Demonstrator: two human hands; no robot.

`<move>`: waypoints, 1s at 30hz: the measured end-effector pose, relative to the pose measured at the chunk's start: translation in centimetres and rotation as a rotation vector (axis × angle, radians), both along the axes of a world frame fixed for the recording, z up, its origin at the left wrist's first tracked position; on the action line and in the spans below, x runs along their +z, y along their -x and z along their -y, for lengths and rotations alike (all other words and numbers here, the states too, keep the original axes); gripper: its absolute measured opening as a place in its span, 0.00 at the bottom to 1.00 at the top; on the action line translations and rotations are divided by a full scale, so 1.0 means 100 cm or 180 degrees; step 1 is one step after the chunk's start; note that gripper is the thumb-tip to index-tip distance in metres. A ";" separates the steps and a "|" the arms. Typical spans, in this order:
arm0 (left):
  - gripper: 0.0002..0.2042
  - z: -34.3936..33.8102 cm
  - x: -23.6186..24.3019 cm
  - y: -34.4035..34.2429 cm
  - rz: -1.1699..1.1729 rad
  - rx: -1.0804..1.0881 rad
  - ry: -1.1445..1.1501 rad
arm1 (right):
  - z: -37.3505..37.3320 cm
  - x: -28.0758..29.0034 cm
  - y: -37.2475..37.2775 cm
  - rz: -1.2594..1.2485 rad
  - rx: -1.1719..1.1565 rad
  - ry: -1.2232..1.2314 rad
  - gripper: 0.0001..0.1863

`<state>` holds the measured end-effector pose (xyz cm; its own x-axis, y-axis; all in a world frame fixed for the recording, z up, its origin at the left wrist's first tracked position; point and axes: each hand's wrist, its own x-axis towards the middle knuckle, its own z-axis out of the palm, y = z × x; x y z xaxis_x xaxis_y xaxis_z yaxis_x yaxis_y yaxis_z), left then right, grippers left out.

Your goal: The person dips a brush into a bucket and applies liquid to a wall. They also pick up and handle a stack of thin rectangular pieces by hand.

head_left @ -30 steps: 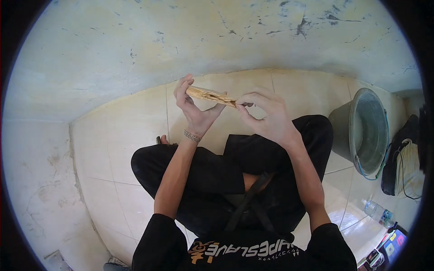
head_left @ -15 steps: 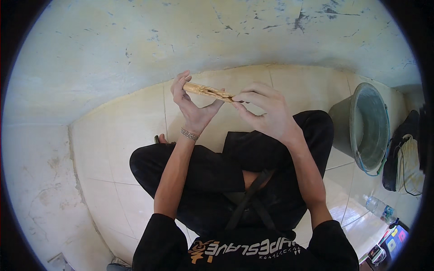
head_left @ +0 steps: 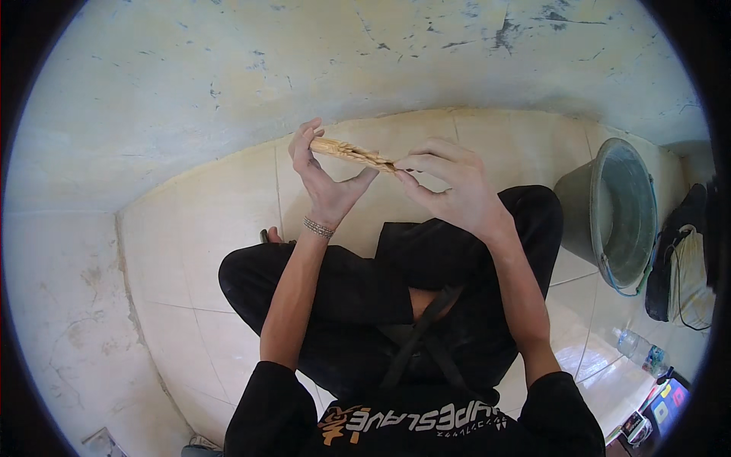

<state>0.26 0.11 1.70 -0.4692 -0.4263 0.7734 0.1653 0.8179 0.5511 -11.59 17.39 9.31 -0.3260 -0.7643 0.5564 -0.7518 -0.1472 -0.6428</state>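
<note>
Person is sitting cross-legged on the cream tiled floor (head_left: 198, 251), close to a scuffed, paint-chipped wall (head_left: 228, 84) that is curving across the top of the head view. Open tile is lying to the left and ahead of the knees; the right side is getting tighter, with a grey metal bucket (head_left: 617, 213) just beside the right knee, a dark bag (head_left: 681, 251) past it and a clear plastic bottle (head_left: 640, 350) lower right. The carved wooden stick (head_left: 352, 153) is being held in the air above the lap, roughly level, slightly tilted down to the right: pale tan, slim, rough notched surface. Left hand (head_left: 324, 179) is pinching its left end between fingertips and thumb, a beaded bracelet (head_left: 318, 227) sitting on the wrist. Right hand (head_left: 449, 190) is curling its fingers at the stick's right tip, pinching there; the exact contact is too small to tell.
</note>
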 end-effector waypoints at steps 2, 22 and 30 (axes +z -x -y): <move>0.52 0.000 0.000 0.001 -0.0011 -0.0010 0.0002 | 0.000 0.001 0.001 -0.0003 0.0009 -0.0024 0.10; 0.50 -0.001 0.002 0.001 0.0175 0.0133 0.0295 | 0.000 -0.001 0.003 0.0088 0.0013 -0.0187 0.09; 0.50 -0.002 0.005 0.003 0.0223 0.0113 0.0274 | -0.001 -0.001 0.004 0.0051 -0.0027 -0.0248 0.08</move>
